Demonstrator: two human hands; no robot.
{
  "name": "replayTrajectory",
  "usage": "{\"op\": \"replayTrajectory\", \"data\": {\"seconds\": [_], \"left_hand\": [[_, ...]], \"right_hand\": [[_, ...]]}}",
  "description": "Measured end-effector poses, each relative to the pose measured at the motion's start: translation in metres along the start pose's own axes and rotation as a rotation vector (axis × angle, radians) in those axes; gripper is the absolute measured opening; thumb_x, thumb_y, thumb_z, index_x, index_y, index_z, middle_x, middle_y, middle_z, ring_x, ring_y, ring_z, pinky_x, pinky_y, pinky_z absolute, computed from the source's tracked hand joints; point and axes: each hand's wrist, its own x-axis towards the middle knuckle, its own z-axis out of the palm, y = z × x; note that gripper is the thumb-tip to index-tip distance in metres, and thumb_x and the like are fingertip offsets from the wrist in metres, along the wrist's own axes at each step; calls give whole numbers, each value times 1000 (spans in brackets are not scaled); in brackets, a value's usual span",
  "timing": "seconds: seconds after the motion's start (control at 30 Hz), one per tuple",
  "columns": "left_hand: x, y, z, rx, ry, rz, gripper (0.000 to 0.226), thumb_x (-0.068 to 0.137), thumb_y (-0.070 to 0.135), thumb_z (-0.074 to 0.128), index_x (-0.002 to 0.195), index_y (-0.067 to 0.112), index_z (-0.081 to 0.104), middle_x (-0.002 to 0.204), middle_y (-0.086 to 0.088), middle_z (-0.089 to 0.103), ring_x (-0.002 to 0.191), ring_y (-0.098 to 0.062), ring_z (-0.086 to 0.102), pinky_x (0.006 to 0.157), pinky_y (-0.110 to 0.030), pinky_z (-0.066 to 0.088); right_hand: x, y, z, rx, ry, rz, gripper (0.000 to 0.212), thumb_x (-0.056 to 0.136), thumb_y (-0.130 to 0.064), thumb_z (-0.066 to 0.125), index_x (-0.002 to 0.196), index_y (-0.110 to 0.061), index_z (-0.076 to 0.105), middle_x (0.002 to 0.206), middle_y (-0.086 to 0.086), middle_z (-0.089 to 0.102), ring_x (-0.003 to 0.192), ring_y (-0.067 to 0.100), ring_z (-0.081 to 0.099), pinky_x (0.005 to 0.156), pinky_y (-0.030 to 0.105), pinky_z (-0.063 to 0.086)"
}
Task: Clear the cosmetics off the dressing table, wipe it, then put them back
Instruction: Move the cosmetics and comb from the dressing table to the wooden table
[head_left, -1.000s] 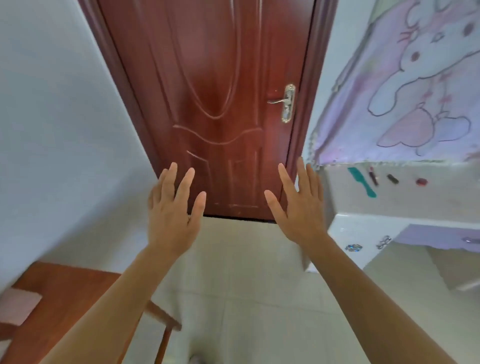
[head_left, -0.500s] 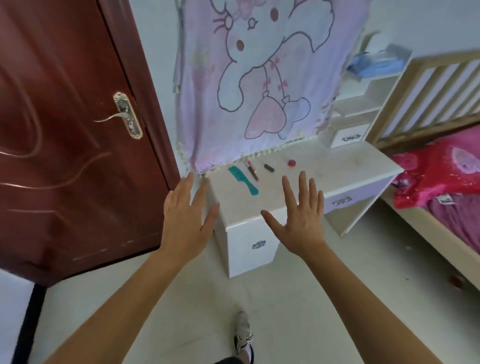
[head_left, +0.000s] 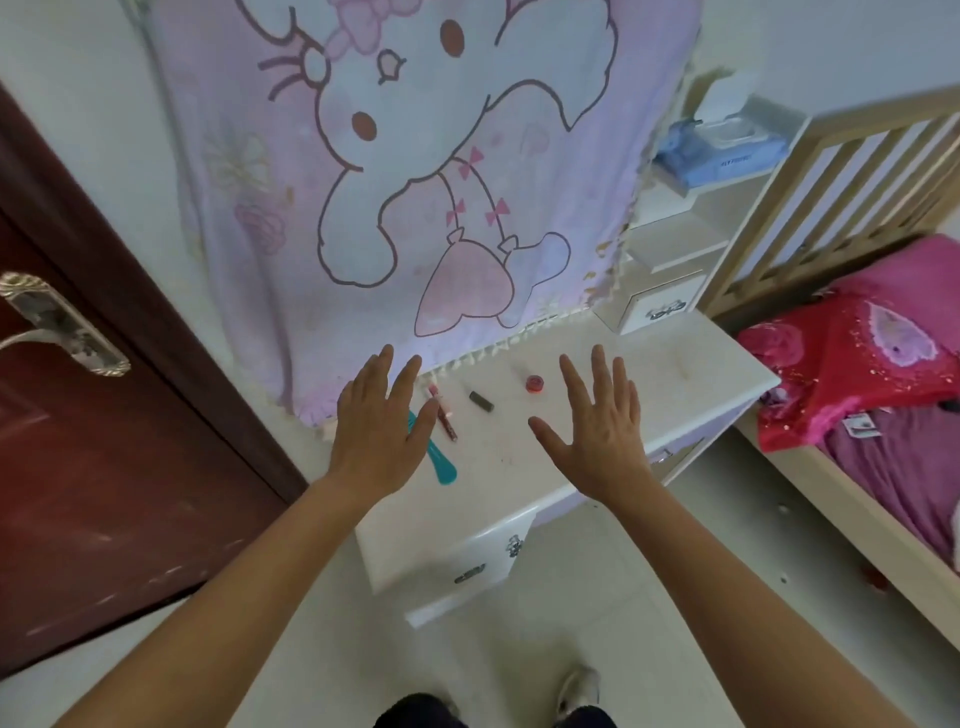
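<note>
The white dressing table (head_left: 670, 374) stands in front of me. On its top lie a teal comb (head_left: 441, 465), a pink-red tube (head_left: 444, 413), a small dark stick (head_left: 481, 402) and a round red pot (head_left: 534, 383). My left hand (head_left: 382, 428) hovers open above the table's left end and hides the comb's upper part. My right hand (head_left: 597, 431) hovers open over the middle of the top, just right of the pot. Both hands are empty, fingers spread.
A pink cartoon blanket (head_left: 415, 182) hangs over the table's back. A dark red door (head_left: 104, 441) is at the left. Shelves with a blue wipes pack (head_left: 722, 150) and a small drawer (head_left: 660, 306) stand at the right, beside a bed (head_left: 883, 389) with red and pink bedding.
My view has swung from the door to the dressing table and closed in on it. Both open hands now hover above the tabletop instead of in front of the door.
</note>
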Motion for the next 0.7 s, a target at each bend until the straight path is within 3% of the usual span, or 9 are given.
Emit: {"op": "replayTrajectory", "data": {"seconds": [0.3, 0.43, 0.57, 0.7], "left_hand": [[59, -27, 87, 119, -141, -248, 61, 101, 50, 30, 154, 21, 25, 163, -13, 14, 149, -31, 13, 120, -48, 17], [59, -35, 121, 174, -260, -439, 63, 101, 49, 35, 154, 16, 27, 162, -16, 16, 147, -33, 21, 118, -47, 20], [49, -33, 152, 135, -363, -627, 63, 100, 49, 38, 154, 17, 27, 162, -15, 15, 146, -32, 23, 114, -47, 27], [44, -34, 174, 64, -456, -723, 64, 100, 50, 39, 154, 19, 24, 163, -12, 12, 147, -30, 20, 114, -45, 27]], "right_hand": [[110, 44, 89, 31, -366, -210, 76, 99, -56, 39, 158, -25, 2, 165, 12, -6, 152, 36, -5, 121, 49, 9], [158, 52, 123, 11, -564, -325, 75, 100, -50, 42, 158, -23, 3, 165, 15, -4, 151, 38, 3, 120, 48, 14], [189, 49, 152, -34, -657, -491, 75, 99, -51, 43, 158, -21, 7, 163, 18, 3, 148, 39, 15, 114, 51, 23], [206, 29, 172, 11, -720, -513, 75, 98, -50, 46, 157, -21, 11, 163, 15, 8, 146, 36, 20, 108, 50, 32]]}}
